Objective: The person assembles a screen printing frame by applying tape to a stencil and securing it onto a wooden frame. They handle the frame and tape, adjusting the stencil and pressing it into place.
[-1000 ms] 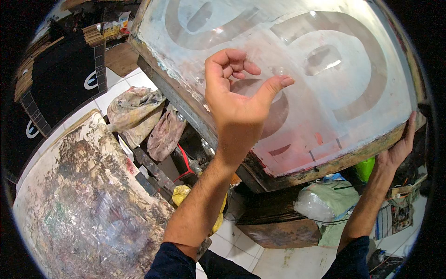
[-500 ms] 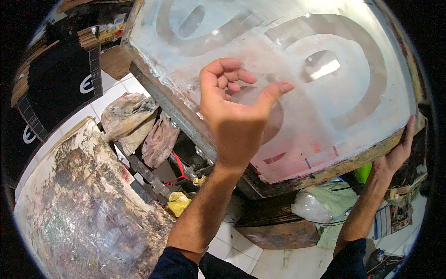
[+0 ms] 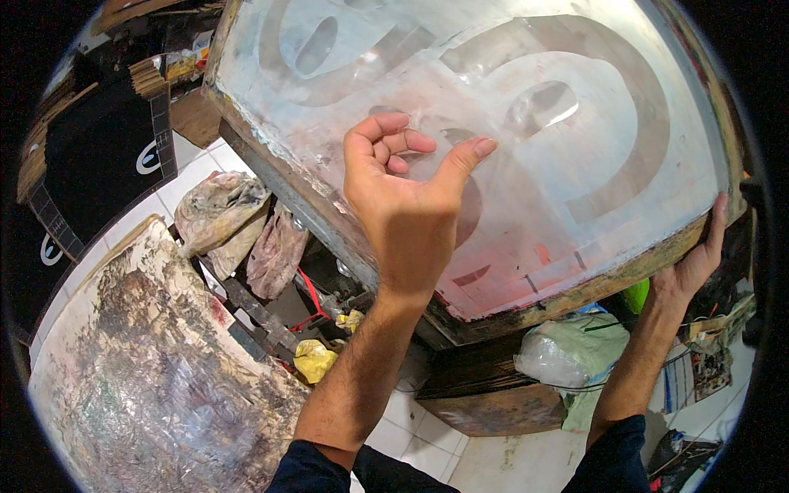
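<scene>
Screen-printing frame (image 3: 493,164), wood-edged with pale mesh bearing grey curved shapes and red staining at its near corner, tilts above a paint-crusted table (image 3: 140,386) and a yellow rag (image 3: 315,359), the right hand (image 3: 699,263) gripping its edge, the left hand (image 3: 407,197) raised before it, fingers curled, holding nothing.

Bright, even light fills the middle, and a sharp glare spot glints on the translucent screen (image 3: 493,123). The fisheye bends straight edges and darkens the rim to black. Focus is crisp, shadows soft under the frame.
</scene>
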Demonstrator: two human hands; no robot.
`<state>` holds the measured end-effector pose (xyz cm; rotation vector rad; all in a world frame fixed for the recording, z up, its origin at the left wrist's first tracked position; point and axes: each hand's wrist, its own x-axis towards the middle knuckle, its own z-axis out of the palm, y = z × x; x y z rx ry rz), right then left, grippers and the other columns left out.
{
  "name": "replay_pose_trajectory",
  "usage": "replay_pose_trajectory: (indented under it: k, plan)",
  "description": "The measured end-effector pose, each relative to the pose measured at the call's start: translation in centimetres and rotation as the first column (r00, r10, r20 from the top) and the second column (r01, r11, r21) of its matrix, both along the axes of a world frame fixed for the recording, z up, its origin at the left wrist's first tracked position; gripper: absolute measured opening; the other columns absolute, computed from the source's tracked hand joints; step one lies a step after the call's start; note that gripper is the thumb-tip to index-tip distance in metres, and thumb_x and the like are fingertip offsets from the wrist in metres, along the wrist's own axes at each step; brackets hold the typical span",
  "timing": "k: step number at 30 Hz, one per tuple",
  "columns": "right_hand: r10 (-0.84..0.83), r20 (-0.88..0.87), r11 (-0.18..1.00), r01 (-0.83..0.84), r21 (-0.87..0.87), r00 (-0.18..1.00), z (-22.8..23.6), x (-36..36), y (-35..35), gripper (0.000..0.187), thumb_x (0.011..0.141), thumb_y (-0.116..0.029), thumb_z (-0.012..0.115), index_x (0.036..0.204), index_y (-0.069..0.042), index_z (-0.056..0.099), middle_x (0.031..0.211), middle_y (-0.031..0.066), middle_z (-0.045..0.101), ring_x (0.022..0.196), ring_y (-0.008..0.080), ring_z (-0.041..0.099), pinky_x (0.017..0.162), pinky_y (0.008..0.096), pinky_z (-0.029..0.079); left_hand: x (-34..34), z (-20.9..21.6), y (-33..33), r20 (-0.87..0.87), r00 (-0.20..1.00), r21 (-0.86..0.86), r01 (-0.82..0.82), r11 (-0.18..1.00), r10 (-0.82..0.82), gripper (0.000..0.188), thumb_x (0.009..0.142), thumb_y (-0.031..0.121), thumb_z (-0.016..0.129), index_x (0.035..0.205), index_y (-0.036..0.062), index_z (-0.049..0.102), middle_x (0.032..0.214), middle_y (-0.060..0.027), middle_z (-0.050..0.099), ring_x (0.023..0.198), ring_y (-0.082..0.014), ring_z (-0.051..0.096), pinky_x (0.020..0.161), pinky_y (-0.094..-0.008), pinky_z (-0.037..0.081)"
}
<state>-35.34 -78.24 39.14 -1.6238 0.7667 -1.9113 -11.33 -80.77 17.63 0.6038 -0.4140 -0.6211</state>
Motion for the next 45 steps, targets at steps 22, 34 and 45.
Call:
replay_pose_trajectory:
  k: [22, 34, 45]
  plan:
    - [0.017, 0.003, 1.0, -0.017, -0.002, 1.0, 0.2, -0.6, 0.0, 0.045, 0.102, -0.033, 0.066, 0.133, 0.0, 0.064, 0.132, 0.0118, 0.069, 0.116, 0.0249, 0.068, 0.101, 0.0394, 0.054, -1.2, -0.4, -0.9, 0.237, 0.933, 0.07, -0.294, 0.953, 0.27, 0.082, 0.065, 0.019, 0.1, 0.128, 0.0, 0.051, 0.101, -0.0032, 0.057, 0.088, -0.0121, 0.046, 0.082, -0.029, 0.043]
    - [0.021, -0.036, 1.0, -0.021, -0.009, 0.999, 0.5, -1.4, 0.4, 0.043, 0.104, -0.032, 0.062, 0.134, -0.001, 0.064, 0.132, 0.013, 0.069, 0.116, 0.0248, 0.069, 0.1, 0.0405, 0.057, 0.5, -2.0, -0.7, 0.191, 0.947, 0.112, -0.282, 0.953, 0.258, 0.119, 0.062, 0.029, 0.101, 0.15, -0.0074, 0.029, 0.115, -0.0128, 0.047, 0.104, -0.0221, 0.047, 0.088, -0.0365, 0.043]
    - [-0.029, 0.025, 0.999, 0.029, 0.021, 0.999, 0.4, -1.1, 0.3, 0.051, 0.103, -0.037, 0.063, 0.139, -0.001, 0.06, 0.14, 0.0132, 0.064, 0.126, 0.0278, 0.062, 0.108, 0.0434, 0.048, 1.7, -3.4, -1.1, 0.17, 0.962, 0.154, -0.239, 0.959, 0.213, 0.119, 0.063, 0.034, 0.101, 0.15, -0.0047, 0.029, 0.117, -0.0122, 0.045, 0.102, -0.0207, 0.044, 0.09, -0.0363, 0.043]
